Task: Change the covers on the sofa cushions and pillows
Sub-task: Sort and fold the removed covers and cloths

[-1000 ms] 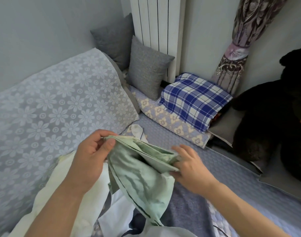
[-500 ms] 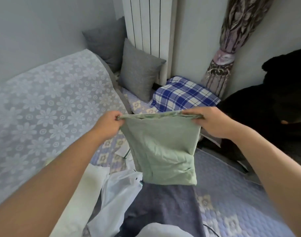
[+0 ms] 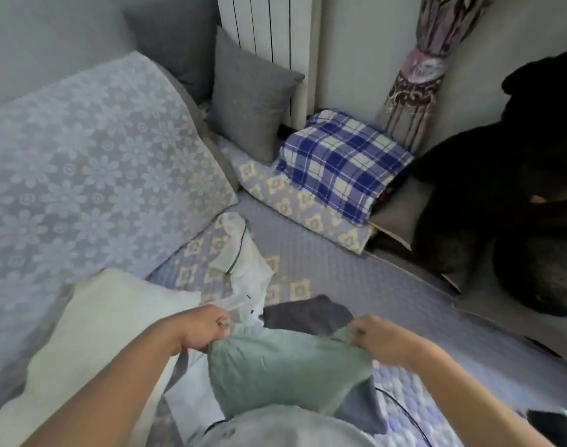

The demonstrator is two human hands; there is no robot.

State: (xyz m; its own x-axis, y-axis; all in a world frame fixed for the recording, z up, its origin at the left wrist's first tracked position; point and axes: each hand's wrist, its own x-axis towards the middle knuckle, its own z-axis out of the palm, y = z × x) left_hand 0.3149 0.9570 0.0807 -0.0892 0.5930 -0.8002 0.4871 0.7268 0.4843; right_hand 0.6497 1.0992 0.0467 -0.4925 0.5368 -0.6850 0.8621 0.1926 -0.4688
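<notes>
- Green cover (image 3: 285,369) is sagging soft and light just in front of the bare cream pillow (image 3: 105,333).
- I'm pinching its top corners, left hand (image 3: 205,327) and right hand (image 3: 377,335) both clenching cloth.
- I'm judging the open hem the best place to be gripping.

Bare quilted seat (image 3: 356,262) ahead

The green pillow cover (image 3: 285,366) is soft matt cloth, wrinkled; the grey cushion (image 3: 248,101) looks coarse woven; the sofa mat (image 3: 356,269) is quilted.
</notes>
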